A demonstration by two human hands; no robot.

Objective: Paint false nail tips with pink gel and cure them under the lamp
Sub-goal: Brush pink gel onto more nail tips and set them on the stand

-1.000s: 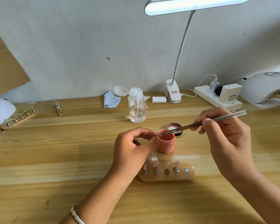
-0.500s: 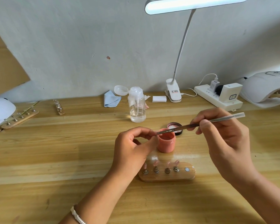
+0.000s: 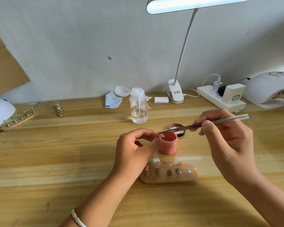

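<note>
My left hand (image 3: 134,149) pinches a small nail tip (image 3: 161,135) between thumb and forefinger, just beside the rim of the open pink gel jar (image 3: 168,145). My right hand (image 3: 228,141) grips a thin brush (image 3: 233,118) like a pen. Its bristle end lies across the jar mouth and meets the pinched tip. In front of the jar is a wooden holder (image 3: 170,179) carrying several pink-coated nail tips (image 3: 157,165) on metal studs. The white curing lamp (image 3: 267,89) stands at the far right.
The jar's black lid (image 3: 181,134) lies behind the jar. A clear pump bottle (image 3: 138,107), blue cloth (image 3: 112,100), desk lamp clip (image 3: 175,93) and power strip (image 3: 220,99) line the back. Another holder (image 3: 20,119) and a small white lamp (image 3: 0,110) are at the left.
The brush tip has slid a little to the left, toward my left fingertips. My left hand has stayed by the jar.
</note>
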